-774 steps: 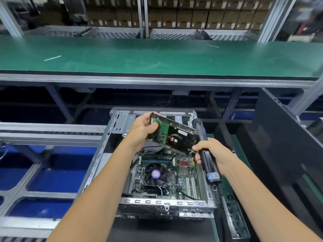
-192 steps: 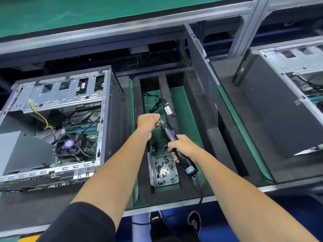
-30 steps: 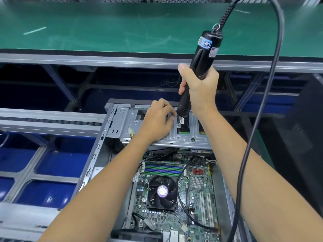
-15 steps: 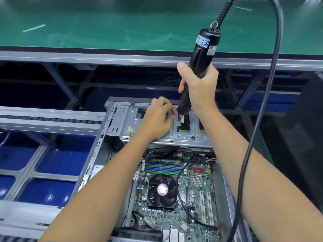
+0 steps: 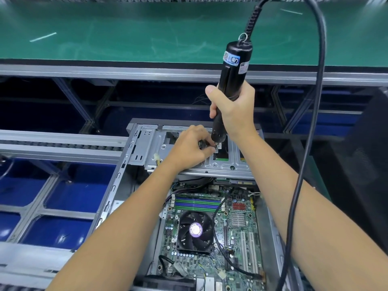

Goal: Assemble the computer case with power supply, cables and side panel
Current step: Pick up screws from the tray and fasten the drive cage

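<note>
Computer case (image 5: 134,156), open with no side panel on it, fills the lower centre of the frame, its grey metal frame running from the middle down to the bottom edge. Across its upper part sits a silver drive cage (image 5: 220,166) with cut-out slots showing a green board beneath. Right hand (image 5: 237,114), in the centre right of the frame, is wrapped tight around a black electric screwdriver (image 5: 233,72), held nearly upright with its tip down on the cage; a thick black cord (image 5: 310,131) loops from the tool's top over the upper right and falls down the right side. Left hand (image 5: 189,148) rests on the cage just left of the tool tip, fingers curled in toward it and pinching something small and dark that I cannot make out. Below the cage lies the green motherboard (image 5: 241,238), with a black CPU fan (image 5: 195,229) in the lower centre, 4 memory slots above it and a black cable (image 5: 218,240) curving past the fan's right. A green conveyor belt (image 5: 126,32) spans the top of the frame, and blue bins (image 5: 69,196) show at lower left under a metal rail (image 5: 52,141).
</note>
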